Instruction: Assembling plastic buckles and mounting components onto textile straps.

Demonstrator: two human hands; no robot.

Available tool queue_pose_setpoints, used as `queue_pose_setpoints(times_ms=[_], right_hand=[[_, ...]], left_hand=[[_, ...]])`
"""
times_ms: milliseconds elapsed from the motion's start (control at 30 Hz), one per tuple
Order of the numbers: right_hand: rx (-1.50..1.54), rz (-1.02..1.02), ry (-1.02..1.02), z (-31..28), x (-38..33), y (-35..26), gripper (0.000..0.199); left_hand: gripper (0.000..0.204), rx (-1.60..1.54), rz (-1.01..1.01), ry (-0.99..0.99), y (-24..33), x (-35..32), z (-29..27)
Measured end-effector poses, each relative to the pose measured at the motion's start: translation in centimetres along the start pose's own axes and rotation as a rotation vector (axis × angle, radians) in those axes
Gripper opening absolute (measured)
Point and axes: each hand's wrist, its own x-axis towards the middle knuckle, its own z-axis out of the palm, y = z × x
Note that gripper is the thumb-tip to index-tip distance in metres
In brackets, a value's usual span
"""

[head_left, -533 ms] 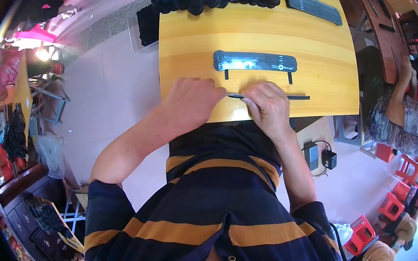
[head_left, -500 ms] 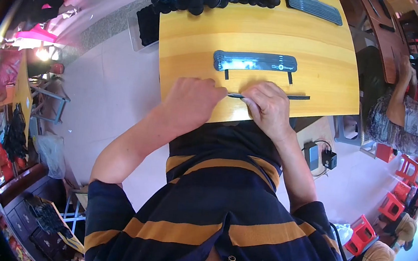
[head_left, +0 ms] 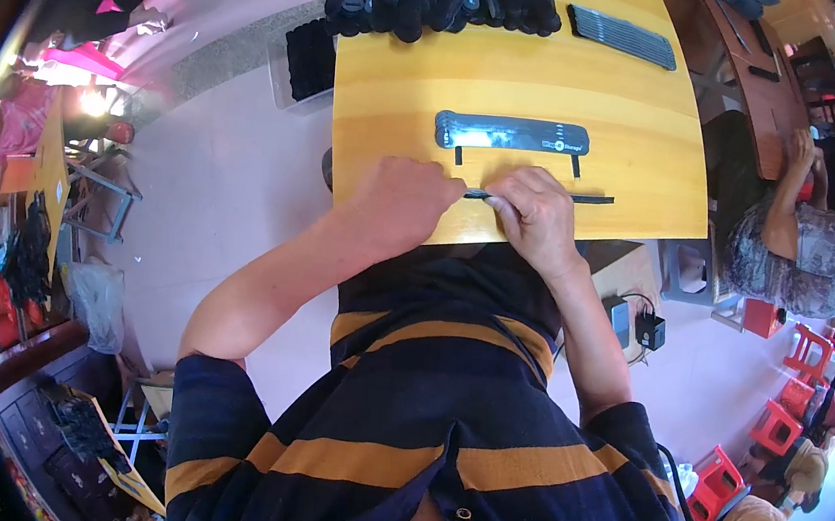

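Observation:
A narrow black strap (head_left: 594, 199) runs crosswise near the close edge of the yellow wooden table (head_left: 395, 78). My left hand (head_left: 405, 197) is closed with its fingertips at the strap's left part. Just to its right, my right hand (head_left: 535, 214) pinches the same strap between thumb and fingers. A short piece of it shows between the hands, and its end sticks out to the right. Beyond my hands lies a stack of dark, glossy flat strips (head_left: 510, 135) with light printing. Two short black tabs (head_left: 575, 165) project from its near side.
A heap of black gloves (head_left: 432, 1) lies along the table's far edge, with a bundle of grey strips (head_left: 620, 37) at the far right. A bin of black items (head_left: 308, 59) stands left of the table. Another person (head_left: 807, 238) sits at the right.
The view has shifted slightly, so the table and its contents appear a little lower. Both hands stay closed at the strap, with hardly any movement.

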Motion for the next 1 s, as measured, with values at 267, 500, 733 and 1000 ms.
queue_pose_setpoints(times_ms=[267, 500, 733, 1000], right_hand=[[0.005, -0.011, -0.034, 0.1, 0.0, 0.5, 0.011], [0.005, -0.022, -0.018, 0.3, 0.0, 0.3, 0.012], [-0.001, -0.012, -0.022, 0.3, -0.1, 0.3, 0.012], [-0.024, -0.011, -0.026, 0.4, -0.2, 0.3, 0.013]], left_hand=[[0.019, -0.046, -0.023, 0.044, -1.3, -0.2, 1.0], [0.024, -0.123, -0.064, -0.056, -1.9, -0.5, 0.0], [0.019, -0.135, -0.028, -0.007, -1.8, -0.8, 1.1], [0.018, -0.219, -0.069, 0.023, -1.9, -1.3, 1.6]])
